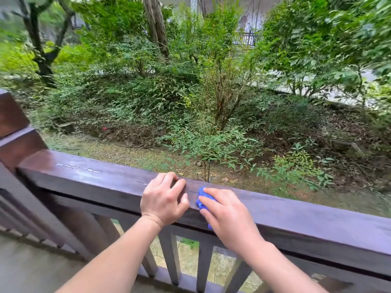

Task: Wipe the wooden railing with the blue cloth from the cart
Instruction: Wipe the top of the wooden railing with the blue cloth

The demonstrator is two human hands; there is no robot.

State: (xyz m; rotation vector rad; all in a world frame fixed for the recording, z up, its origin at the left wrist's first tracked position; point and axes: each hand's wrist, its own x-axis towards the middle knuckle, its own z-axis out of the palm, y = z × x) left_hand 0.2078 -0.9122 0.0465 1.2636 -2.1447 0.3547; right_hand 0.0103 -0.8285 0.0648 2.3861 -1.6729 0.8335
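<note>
A dark brown wooden railing (88,176) runs from the left post down to the right edge of the view. My right hand (228,216) presses a bunched blue cloth (203,195) flat on the rail's top, and most of the cloth is hidden under the palm and fingers. My left hand (164,197) rests just left of it on the same rail, its fingers curled over the top, holding nothing else. The two hands are a few centimetres apart. The cart is not in view.
A thick wooden post (12,127) stands at the left end of the rail. Vertical balusters (169,256) fill the space below it. Beyond the railing lie a gravel strip, shrubs and trees. A grey deck floor (31,267) is at the lower left.
</note>
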